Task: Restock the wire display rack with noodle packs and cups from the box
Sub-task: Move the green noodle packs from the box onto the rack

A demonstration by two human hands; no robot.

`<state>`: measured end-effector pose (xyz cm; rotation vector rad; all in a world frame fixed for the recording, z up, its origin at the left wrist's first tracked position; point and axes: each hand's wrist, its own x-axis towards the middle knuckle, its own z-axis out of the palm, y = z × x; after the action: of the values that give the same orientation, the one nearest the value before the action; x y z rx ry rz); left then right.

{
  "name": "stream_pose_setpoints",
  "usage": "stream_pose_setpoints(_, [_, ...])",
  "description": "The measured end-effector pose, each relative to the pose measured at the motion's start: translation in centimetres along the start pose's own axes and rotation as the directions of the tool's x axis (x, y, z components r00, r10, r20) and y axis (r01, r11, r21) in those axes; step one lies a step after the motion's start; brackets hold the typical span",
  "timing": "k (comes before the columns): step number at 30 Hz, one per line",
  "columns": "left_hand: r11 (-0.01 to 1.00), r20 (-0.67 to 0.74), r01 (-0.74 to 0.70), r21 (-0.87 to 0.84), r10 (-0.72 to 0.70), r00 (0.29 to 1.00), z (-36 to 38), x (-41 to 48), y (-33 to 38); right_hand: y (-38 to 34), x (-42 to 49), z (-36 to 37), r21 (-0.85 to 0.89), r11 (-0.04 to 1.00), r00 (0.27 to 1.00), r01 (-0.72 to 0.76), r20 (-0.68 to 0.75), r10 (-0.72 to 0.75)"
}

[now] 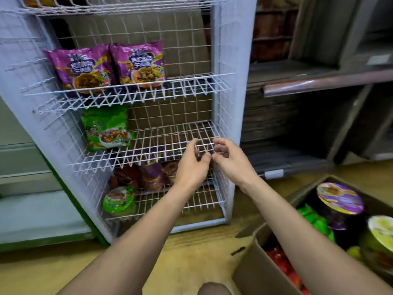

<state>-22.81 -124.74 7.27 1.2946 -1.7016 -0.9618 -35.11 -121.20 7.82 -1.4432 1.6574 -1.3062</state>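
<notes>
Shop corner with a wooden floor (191, 262) and dark shelving (319, 81) just right of the wire display rack (225, 81). On the rack's upper shelf, two purple noodle packs (138, 62) upright and side by side at the left, bare wire on the right half. On the rack's middle shelf, one green noodle pack (106, 128) at the left end and nothing else. On the rack's bottom shelf, a green-lidded cup (119, 201) at front left, with purple and red packs (146, 175) behind it, too blurred to count. In front of the middle shelf's right part, left hand (192, 165) and right hand (228, 158), both empty, fingers loosely curled, thumbs almost meeting; contact with the front wire impossible to tell. On the floor at the rack's lower right, the cardboard box (255, 269), with a purple-lidded cup (340, 198), a pale-green-lidded cup (380, 231), green packs (312, 220) and red packs (282, 262) inside. By the look of it, well short of done: only a handful shelved, much stock left in the box, and open room on every shelf in view.
</notes>
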Motion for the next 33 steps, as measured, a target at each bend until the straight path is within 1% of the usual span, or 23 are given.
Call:
stream_pose_setpoints(8, [0.999, 0.16, -0.037, -0.022, 0.04, 0.986, 7.2, -4.4, 2.8, 3.4, -4.8, -7.5, -0.064, 0.996, 0.994, -0.056, -0.097, 0.05])
stream_pose_setpoints(11, [0.998, 0.212, -0.061, 0.007, 0.058, 0.975, 9.0, -5.5, 3.3, 4.2, -6.1, -9.4, -0.065, 0.995, 0.99, -0.075, -0.128, 0.067])
stream_pose_setpoints(14, [0.994, 0.275, -0.1, 0.033, 0.087, 0.958, 10.9, -6.1, 3.5, 5.2, -7.3, -10.9, -0.06, 0.993, 0.984, -0.105, -0.152, 0.095])
stream_pose_setpoints(19, [0.993, 0.368, -0.113, 0.022, 0.097, 0.925, 13.4, -6.3, 1.9, 8.0, -7.9, -11.6, -0.048, 0.984, 0.965, -0.174, -0.209, 0.161])
stream_pose_setpoints(26, [0.998, 0.506, -0.065, -0.012, 0.063, 0.86, 16.3, -5.1, -3.0, 13.2, -8.3, -9.5, -0.09, 0.945, 0.915, -0.316, -0.294, 0.277])
stream_pose_setpoints(33, [0.994, 0.636, -0.109, -0.02, 0.097, 0.765, 21.4, -3.9, -5.6, 18.1, -9.4, -9.5, -0.091, 0.885, 0.815, -0.457, -0.442, 0.376])
